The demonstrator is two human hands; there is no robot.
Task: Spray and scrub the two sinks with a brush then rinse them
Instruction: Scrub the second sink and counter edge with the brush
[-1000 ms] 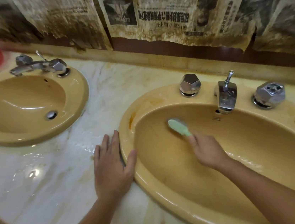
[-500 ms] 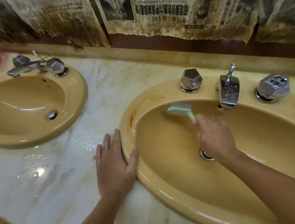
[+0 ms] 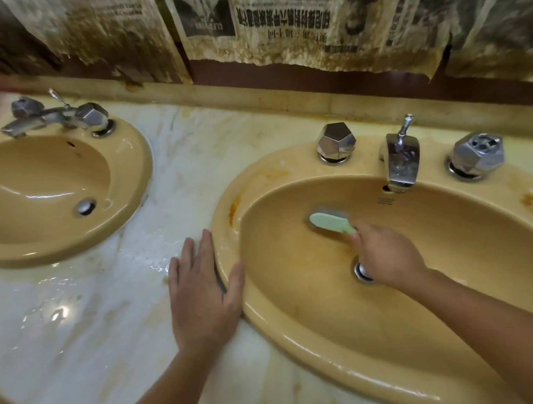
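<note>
Brush [image 3: 330, 223] apparently scrubbing right sink [image 3: 308, 331].

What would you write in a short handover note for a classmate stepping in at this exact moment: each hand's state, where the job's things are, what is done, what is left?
Right hand grips the green brush, bristles down on the back inner wall of the right sink, below the faucet.
Left hand lies flat on the wet countertop, thumb on the sink's rim.
Done: scrubbing of the right sink is under way.
Left: brown stains on its rim, rinsing. No water is running. Whether the left sink has been scrubbed cannot be told. No spray bottle in view.
</note>
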